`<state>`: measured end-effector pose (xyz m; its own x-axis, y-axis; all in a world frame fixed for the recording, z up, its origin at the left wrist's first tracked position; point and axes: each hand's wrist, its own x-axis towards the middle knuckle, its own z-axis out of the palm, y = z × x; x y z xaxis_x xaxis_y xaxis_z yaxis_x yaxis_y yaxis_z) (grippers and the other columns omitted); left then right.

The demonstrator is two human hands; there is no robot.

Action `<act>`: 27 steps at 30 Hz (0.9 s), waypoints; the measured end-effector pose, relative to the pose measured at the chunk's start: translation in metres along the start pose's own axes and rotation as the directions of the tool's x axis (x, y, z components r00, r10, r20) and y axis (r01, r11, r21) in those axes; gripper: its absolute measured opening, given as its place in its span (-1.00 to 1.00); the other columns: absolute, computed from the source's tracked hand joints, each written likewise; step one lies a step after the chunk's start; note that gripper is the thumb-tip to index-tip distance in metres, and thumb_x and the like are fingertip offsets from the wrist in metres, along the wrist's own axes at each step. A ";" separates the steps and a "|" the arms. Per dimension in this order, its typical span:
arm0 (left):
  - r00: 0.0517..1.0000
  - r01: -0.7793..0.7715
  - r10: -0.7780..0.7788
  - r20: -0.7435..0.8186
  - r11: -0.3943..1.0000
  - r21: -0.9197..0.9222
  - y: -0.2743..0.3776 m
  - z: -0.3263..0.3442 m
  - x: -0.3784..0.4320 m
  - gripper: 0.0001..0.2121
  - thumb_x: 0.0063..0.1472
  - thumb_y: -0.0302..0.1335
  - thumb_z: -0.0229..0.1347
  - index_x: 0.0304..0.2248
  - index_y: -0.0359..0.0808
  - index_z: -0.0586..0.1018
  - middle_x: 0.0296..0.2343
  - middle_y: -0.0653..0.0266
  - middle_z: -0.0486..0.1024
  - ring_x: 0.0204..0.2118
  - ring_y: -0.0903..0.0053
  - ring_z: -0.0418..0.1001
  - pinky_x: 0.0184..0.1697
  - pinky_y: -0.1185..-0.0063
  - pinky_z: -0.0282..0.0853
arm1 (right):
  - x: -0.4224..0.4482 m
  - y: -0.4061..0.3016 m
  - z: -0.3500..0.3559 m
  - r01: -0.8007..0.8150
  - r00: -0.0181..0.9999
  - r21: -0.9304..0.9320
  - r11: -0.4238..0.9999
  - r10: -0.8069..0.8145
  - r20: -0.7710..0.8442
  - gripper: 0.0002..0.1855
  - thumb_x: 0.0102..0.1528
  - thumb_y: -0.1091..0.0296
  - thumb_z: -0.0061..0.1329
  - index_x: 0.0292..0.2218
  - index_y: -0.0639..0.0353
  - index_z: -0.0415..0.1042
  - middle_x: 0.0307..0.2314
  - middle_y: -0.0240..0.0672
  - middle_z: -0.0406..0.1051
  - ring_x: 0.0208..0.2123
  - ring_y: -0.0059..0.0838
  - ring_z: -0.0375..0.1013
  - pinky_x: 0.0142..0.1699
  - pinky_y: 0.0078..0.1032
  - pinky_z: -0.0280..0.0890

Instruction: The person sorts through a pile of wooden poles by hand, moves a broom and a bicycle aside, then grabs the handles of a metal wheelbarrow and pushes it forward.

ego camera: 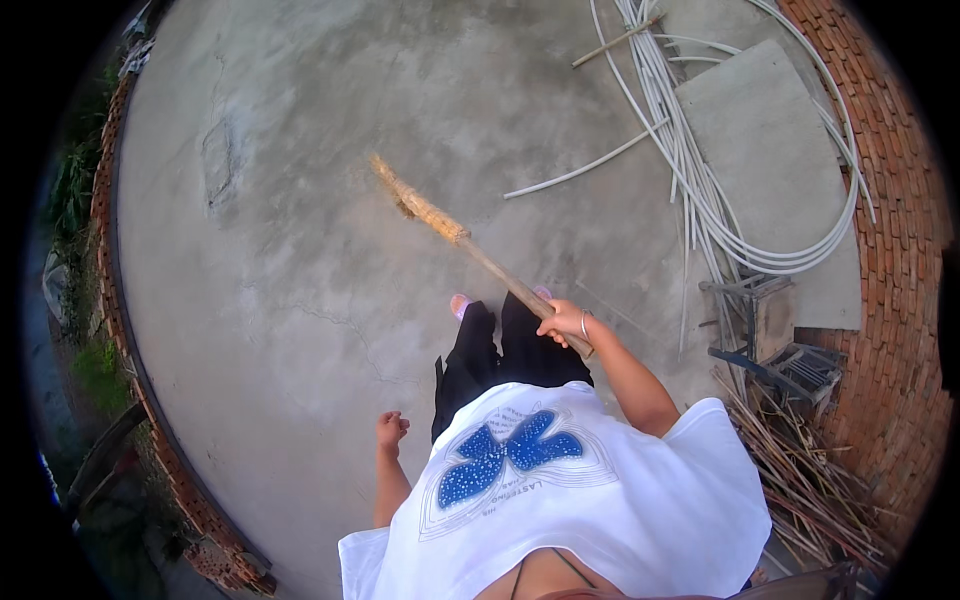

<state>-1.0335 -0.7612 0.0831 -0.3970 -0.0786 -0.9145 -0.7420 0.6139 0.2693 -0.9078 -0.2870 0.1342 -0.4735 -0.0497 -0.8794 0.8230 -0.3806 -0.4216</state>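
A straw broom [427, 212] with a long wooden handle is held in my right hand [562, 324], whose fingers wrap the handle near its top end. From there the broom slants forward and left, its bristle end low over the concrete floor [315, 247]. I cannot tell whether the bristles touch the concrete. My left hand [391, 431] hangs beside my left hip with curled fingers and nothing seen in it. Between the broom and my body, my feet in light purple sandals [460, 304] stand on the concrete.
White plastic pipes [690, 157] lie in a loose coil at the right, by a flat grey board [765, 157]. Old stools [780, 330] and a pile of sticks [802, 480] sit nearer, along a brick wall [900, 300]. A low brick edge [106, 217] bounds the left.
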 end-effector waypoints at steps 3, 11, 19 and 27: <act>0.999 0.013 -0.013 0.036 1.000 -0.003 0.017 -0.010 0.016 -0.78 0.12 -0.47 -0.17 -0.25 -0.35 0.35 -0.60 0.30 0.39 -0.57 0.57 0.41 -0.50 0.65 0.33 | -0.011 -0.010 -0.027 0.016 0.983 0.089 0.996 0.001 -0.185 -0.75 -0.21 0.53 -0.01 -0.48 0.25 0.16 -0.77 -0.42 0.20 -0.81 -0.64 0.20 -0.75 -0.61 0.16; 0.996 -0.050 0.042 0.076 0.993 0.108 0.145 -0.007 0.068 -0.80 0.11 -0.50 -0.18 -0.27 -0.38 0.35 -0.65 0.32 0.34 -0.60 0.56 0.42 -0.51 0.63 0.37 | 0.029 -0.064 -0.147 0.098 0.888 0.386 0.917 0.095 -0.449 -0.85 -0.18 0.50 -0.07 -0.68 0.18 0.22 -0.81 -0.38 0.21 -0.79 -0.56 0.23 -0.68 -0.54 0.21; 0.993 -0.117 0.115 0.021 0.972 0.204 0.356 0.035 0.098 -0.80 0.11 -0.47 -0.16 -0.28 -0.36 0.36 -0.58 0.27 0.42 -0.57 0.62 0.39 -0.51 0.67 0.31 | 0.174 -0.189 -0.150 -0.014 0.902 0.482 0.876 0.219 -0.372 -0.86 -0.18 0.50 -0.17 -0.72 0.19 0.24 -0.81 -0.31 0.24 -0.76 -0.41 0.29 -0.59 -0.48 0.28; 0.840 -0.531 0.484 0.245 0.828 0.182 0.599 0.139 0.087 -0.80 0.15 -0.42 -0.13 -0.27 -0.33 0.38 -0.56 0.32 0.40 -0.47 0.64 0.36 -0.37 0.68 0.27 | 0.187 -0.315 -0.170 -0.136 0.989 0.163 0.977 0.143 -0.036 -0.86 -0.20 0.53 -0.06 -0.67 0.28 0.23 -0.81 -0.34 0.23 -0.81 -0.55 0.22 -0.72 -0.54 0.19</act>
<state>-1.4374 -0.2911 0.1227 -0.5604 0.4240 -0.7115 -0.3050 0.6930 0.6532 -1.2020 -0.0199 0.0650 -0.3392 -0.0707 -0.9381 0.8176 -0.5153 -0.2568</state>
